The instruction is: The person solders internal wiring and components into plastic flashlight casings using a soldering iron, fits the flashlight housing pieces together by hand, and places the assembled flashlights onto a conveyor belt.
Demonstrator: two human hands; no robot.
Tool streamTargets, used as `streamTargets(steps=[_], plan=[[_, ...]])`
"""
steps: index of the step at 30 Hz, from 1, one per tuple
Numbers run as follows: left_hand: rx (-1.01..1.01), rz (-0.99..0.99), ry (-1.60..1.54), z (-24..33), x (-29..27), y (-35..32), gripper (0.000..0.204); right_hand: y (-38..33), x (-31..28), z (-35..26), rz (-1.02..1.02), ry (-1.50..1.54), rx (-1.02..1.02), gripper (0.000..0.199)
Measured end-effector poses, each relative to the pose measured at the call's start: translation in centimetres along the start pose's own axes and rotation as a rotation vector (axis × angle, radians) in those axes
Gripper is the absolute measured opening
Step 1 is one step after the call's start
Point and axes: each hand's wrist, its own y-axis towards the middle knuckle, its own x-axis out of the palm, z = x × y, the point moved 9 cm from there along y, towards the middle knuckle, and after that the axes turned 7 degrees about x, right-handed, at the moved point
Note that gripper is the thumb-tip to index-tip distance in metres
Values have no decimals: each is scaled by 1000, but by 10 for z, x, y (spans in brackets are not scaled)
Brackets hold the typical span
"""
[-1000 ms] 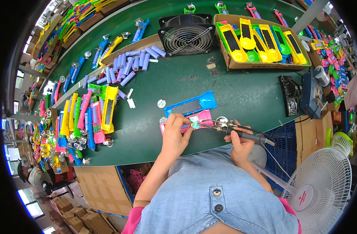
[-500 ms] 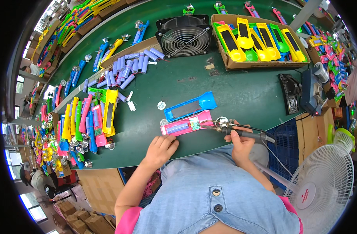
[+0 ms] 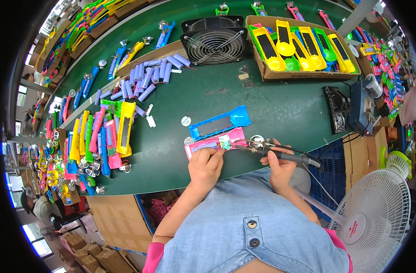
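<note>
My right hand (image 3: 279,164) grips a soldering iron (image 3: 292,157), its tip pointing left over a pink flashlight housing (image 3: 237,134). A small green circuit board (image 3: 225,142) and a purple battery cell (image 3: 204,146) lie inside that housing. My left hand (image 3: 205,169) is closed in a pinch at the housing's near edge, beside the board; what its fingertips hold, if anything, is hidden. A shiny round reflector (image 3: 257,139) sits at the housing's right end, next to the iron. Just beyond lies a blue housing half (image 3: 240,117) with a dark panel.
A black fan (image 3: 215,42) and a carton of coloured housings (image 3: 303,76) stand at the back. Purple battery cells (image 3: 146,79) and assembled flashlights (image 3: 99,136) are heaped on the left. A soldering station (image 3: 363,109) with a solder spool (image 3: 374,85) stands right, above a white fan (image 3: 369,218).
My left hand has moved right and forward along the pink housing, from its left end to beside the circuit board, its fingers now pinched. The right hand and iron have barely moved.
</note>
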Motion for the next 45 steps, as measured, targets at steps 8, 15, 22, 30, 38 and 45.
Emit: streamTargets(steps=[8, 15, 22, 30, 38, 45], plan=[[200, -94, 180, 16, 9, 1, 26, 0, 1, 10, -40, 59, 121, 18], [189, -85, 183, 15, 7, 3, 26, -1, 2, 13, -38, 55, 117, 19], [210, -111, 185, 17, 8, 2, 27, -1, 3, 13, -51, 48, 92, 20], [209, -117, 191, 16, 9, 1, 27, -2, 6, 14, -47, 52, 106, 20], [206, -107, 191, 15, 9, 2, 26, -1, 6, 18, -49, 39, 114, 19], [202, -107, 188, 15, 8, 1, 26, 0, 2, 5, -24, 74, 64, 19]])
